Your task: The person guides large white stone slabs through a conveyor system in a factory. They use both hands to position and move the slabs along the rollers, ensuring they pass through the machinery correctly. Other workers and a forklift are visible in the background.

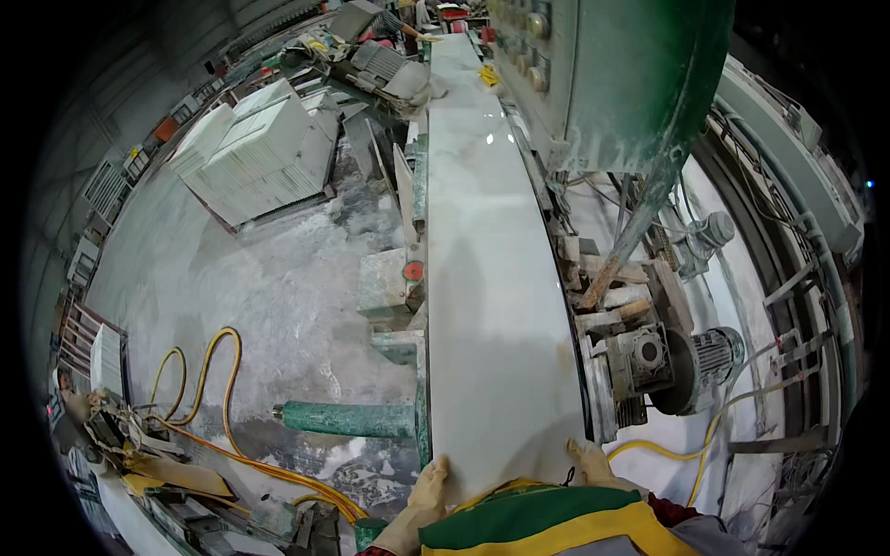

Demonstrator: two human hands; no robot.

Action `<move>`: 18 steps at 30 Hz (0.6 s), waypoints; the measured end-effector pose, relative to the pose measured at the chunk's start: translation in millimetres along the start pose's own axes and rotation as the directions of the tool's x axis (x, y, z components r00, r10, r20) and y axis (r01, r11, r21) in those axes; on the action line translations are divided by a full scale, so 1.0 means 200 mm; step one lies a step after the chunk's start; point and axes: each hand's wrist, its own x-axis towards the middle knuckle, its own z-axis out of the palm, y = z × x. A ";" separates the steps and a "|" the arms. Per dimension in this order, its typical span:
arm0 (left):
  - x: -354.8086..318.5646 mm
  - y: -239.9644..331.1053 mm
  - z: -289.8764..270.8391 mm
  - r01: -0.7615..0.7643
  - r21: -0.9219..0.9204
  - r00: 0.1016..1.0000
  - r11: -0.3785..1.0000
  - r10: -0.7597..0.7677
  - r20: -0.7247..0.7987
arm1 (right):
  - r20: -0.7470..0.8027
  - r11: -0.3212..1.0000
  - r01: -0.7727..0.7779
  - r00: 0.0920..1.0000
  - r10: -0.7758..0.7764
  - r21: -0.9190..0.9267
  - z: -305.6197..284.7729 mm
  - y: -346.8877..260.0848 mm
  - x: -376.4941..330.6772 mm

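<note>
A long, pale, glossy stone slab (501,306) lies along a narrow conveyor line and runs away from me. At its near end my left hand (425,500) grips the left edge, thumb uppermost and the other fingers mostly hidden. On the opposite edge my right hand (593,463) is closed in the same way, partly covered by my clothing. Both hands look pale and may be gloved. A green and yellow apron (547,524) at my front meets the slab's near end.
A green machine cabinet (630,83) overhangs the right side, above a motor (709,366). To the left are a green roller (348,419), a red button (413,271), a yellow hose (232,389) and stacked white slabs (264,153). Another person's hand (428,38) shows at the far end.
</note>
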 end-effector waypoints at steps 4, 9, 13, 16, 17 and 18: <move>0.08 -0.10 -0.02 0.012 -0.189 0.998 0.982 0.001 0.067 | -0.074 0.983 -0.100 0.993 0.090 -0.151 0.07 -0.27 -0.03; 0.12 -0.12 -0.07 0.098 -0.207 0.994 0.974 -0.086 0.067 | 0.250 0.635 0.421 0.905 -0.345 -0.648 -0.10 -0.07 0.13; -0.06 0.09 -0.08 -0.195 0.233 0.977 0.953 0.167 0.134 | 0.366 0.340 0.492 0.853 -0.373 -0.801 -0.33 0.03 0.09; -0.17 0.22 -0.13 0.098 0.130 0.995 0.987 -0.094 -0.032 | 0.416 0.267 0.555 0.799 -0.434 -0.788 -0.14 -0.17 0.04; -0.18 0.09 -0.18 0.104 -0.099 0.995 0.990 -0.103 0.007 | 0.455 0.223 0.588 0.771 -0.446 -0.777 -0.06 -0.23 0.04; -0.20 -0.05 -0.20 0.122 -0.317 0.992 0.941 -0.107 0.064 | 0.498 0.180 0.624 0.738 -0.454 -0.760 0.03 -0.29 0.05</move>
